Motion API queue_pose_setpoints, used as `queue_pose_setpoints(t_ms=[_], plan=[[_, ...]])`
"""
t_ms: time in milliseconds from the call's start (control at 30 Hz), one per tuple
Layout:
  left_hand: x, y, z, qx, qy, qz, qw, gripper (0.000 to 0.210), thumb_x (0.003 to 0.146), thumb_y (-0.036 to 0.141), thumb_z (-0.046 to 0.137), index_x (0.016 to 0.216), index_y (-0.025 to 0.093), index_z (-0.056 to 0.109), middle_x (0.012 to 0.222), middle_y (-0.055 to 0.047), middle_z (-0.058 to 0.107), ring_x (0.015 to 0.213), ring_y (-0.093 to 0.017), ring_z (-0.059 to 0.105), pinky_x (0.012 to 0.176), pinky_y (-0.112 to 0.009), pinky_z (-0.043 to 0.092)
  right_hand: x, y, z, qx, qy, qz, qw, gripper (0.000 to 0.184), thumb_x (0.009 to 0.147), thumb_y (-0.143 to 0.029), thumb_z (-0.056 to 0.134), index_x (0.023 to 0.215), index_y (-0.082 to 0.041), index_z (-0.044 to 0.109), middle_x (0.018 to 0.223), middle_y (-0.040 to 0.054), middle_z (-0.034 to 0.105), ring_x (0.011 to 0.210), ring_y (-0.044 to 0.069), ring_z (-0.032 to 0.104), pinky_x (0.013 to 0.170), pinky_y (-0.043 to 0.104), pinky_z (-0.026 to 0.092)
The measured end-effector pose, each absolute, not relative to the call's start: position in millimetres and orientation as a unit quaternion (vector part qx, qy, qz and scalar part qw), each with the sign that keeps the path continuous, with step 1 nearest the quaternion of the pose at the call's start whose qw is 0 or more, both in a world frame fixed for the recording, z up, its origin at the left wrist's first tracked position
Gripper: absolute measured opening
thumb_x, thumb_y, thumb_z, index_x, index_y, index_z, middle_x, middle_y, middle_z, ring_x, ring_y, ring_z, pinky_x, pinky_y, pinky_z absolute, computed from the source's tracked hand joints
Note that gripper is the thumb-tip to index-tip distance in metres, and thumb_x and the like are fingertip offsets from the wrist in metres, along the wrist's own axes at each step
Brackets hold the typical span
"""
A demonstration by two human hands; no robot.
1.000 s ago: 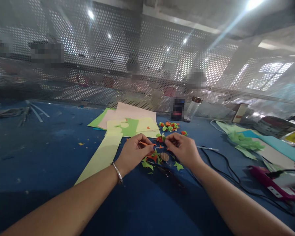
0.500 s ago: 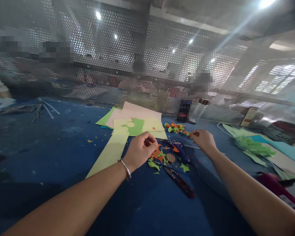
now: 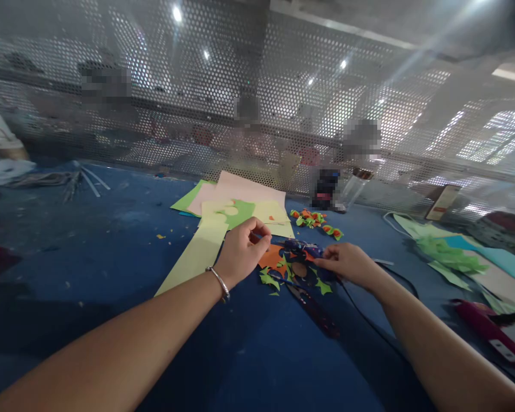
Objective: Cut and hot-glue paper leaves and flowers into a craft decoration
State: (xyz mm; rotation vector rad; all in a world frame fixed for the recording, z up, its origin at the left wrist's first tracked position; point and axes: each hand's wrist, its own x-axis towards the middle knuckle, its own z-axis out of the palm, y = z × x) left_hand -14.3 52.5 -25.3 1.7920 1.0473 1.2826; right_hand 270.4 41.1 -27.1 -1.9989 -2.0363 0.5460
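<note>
My left hand (image 3: 243, 250), with a bracelet at the wrist, is closed in a pinch beside the paper scraps; whatever it may hold is too small to make out. My right hand (image 3: 347, 264) has its fingers closed around the handle of a dark blue glue gun (image 3: 301, 246), mostly hiding the handle. Orange paper scraps (image 3: 271, 256) and green scraps (image 3: 324, 286) lie between the hands, around a small brown disc (image 3: 299, 269). Dark red-handled snips (image 3: 315, 313) lie just below. Small orange-and-green paper rolls (image 3: 309, 218) sit behind the gun, two of them (image 3: 332, 232) nearest my right hand.
Coloured paper sheets (image 3: 251, 186) and a yellow strip (image 3: 191, 257) lie at centre left. A perforated metal screen (image 3: 189, 114) runs along the back. A clear jar (image 3: 355, 189) stands there. To the right are green tissue paper (image 3: 450, 254), a magenta tool (image 3: 489, 332) and a cord (image 3: 369, 323).
My right hand has moved left and toward me, from the small paper rolls onto the glue gun. A roll now rests where its fingertips were. My left hand keeps its pinch.
</note>
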Motion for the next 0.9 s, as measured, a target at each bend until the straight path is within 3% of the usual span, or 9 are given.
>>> queue_pose_setpoints(t_ms=[233, 400, 767, 900], plan=[[-3, 45, -18, 0.492, 0.425, 0.524, 0.550, 0.013, 0.080, 0.016, 0.067, 0.090, 0.018, 0.059, 0.073, 0.001, 0.062, 0.062, -0.010, 0.064, 0.055, -0.021, 0.051, 264, 28, -12, -0.657, -0.651, 0.270, 0.268, 0.040, 0.079, -0.060, 0.066, 0.075, -0.021, 0.060, 0.049, -0.0052, 0.052, 0.040, 0.011, 0.044, 0.042, 0.024, 0.035], [3, 41, -17, 0.464, 0.394, 0.448, 0.655, 0.030, 0.077, 0.023, 0.078, 0.102, 0.017, 0.063, 0.081, -0.002, 0.068, 0.065, -0.011, 0.066, 0.056, -0.022, 0.052, 253, 21, -7, -0.624, -0.682, 0.245, 0.291, 0.039, 0.081, -0.059, 0.067, 0.075, -0.020, 0.061, 0.050, -0.0044, 0.053, 0.043, 0.012, 0.047, 0.043, 0.024, 0.035], [2, 36, -19, 0.552, 0.391, 0.390, 0.625, 0.012, 0.077, 0.026, 0.077, 0.072, 0.017, 0.072, 0.067, -0.004, 0.071, 0.059, -0.012, 0.066, 0.057, -0.024, 0.052, 244, 17, -8, -0.605, -0.709, 0.207, 0.296, 0.039, 0.080, -0.058, 0.068, 0.076, -0.020, 0.062, 0.053, -0.0045, 0.051, 0.047, 0.012, 0.046, 0.047, 0.025, 0.035], [-6, 24, -13, 0.733, 0.357, 0.277, 0.509, 0.013, 0.076, 0.022, 0.070, 0.064, 0.021, 0.074, 0.060, -0.004, 0.070, 0.052, -0.015, 0.063, 0.050, -0.026, 0.048, 254, 23, -11, -0.631, -0.690, 0.194, 0.297, 0.041, 0.078, -0.061, 0.067, 0.075, -0.020, 0.062, 0.052, -0.0039, 0.054, 0.045, 0.012, 0.046, 0.046, 0.025, 0.034]])
